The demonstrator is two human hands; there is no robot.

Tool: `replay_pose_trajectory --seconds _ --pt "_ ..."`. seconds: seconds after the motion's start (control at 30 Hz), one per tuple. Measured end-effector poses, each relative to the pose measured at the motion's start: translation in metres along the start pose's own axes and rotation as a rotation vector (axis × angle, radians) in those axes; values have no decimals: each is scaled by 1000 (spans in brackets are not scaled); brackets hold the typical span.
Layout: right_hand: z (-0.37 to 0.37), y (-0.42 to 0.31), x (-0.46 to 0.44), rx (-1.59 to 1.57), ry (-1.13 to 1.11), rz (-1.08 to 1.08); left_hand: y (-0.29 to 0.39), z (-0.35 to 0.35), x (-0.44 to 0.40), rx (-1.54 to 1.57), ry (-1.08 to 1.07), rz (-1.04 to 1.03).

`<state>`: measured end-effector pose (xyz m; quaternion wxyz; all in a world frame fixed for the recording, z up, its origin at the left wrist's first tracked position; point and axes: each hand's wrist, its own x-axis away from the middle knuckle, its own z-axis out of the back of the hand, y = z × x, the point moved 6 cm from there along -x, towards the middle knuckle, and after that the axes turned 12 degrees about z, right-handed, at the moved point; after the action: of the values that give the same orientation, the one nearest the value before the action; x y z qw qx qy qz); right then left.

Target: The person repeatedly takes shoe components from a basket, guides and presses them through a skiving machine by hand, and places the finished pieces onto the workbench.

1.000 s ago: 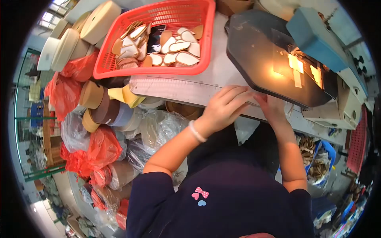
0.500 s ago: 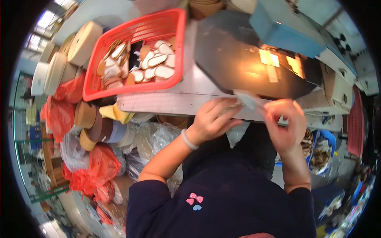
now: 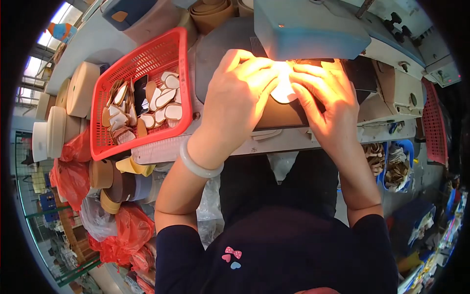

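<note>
Both hands are at a blue-and-cream machine (image 3: pixel 313 44), in the bright light below its head. Between them lies a white, flat, rounded piece (image 3: pixel 282 92), like a small insole, strongly lit. My left hand (image 3: pixel 240 93) has its fingers closed on the piece's left edge. My right hand (image 3: pixel 329 98) grips the opposite edge, with its thumb and fingers pinched there. The far end of the piece is lost in glare under the machine head. To the left, a red plastic basket (image 3: pixel 185 81) contains several similar white and tan pieces (image 3: pixel 160 115).
Rolls of tan material (image 3: pixel 211 12) stand behind the basket. Left of the table are more rolls (image 3: pixel 82 88) and red plastic bags (image 3: pixel 128 225). Blue bins (image 3: pixel 399 164) with scraps sit on the floor at right. The table's front edge (image 3: pixel 196 149) runs before my body.
Both hands have moved forward, away from my body, to the lit spot under the machine head, bringing the white piece with them. The view has shifted, so the basket appears farther left and lower.
</note>
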<state>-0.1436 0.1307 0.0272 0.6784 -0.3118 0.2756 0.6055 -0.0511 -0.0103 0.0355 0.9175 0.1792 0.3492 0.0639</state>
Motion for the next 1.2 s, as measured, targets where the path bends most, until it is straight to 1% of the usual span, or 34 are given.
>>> replay_pose_trajectory --seconds 0.2,0.57,0.67,0.77,0.87,0.97,1.2 --pt "0 -1 -1 -4 -30 -68 -3 -6 -6 19 -64 26" --pt "-2 -2 2 31 -51 -18 -3 -8 -9 53 -43 -37" --pt "-2 -3 2 32 -57 -10 -4 -10 -9 31 -55 -46" --pt "-2 -3 4 29 -54 -15 1 -5 -11 -55 -51 -64" --pt "-2 -2 6 30 -53 -22 2 -7 -11 -17 -80 -57" --pt "-2 -1 7 -6 -86 -54 1 -7 -12 38 -65 -62" --pt "-2 0 7 -50 -98 -81 -1 -8 -9 4 -18 -44"
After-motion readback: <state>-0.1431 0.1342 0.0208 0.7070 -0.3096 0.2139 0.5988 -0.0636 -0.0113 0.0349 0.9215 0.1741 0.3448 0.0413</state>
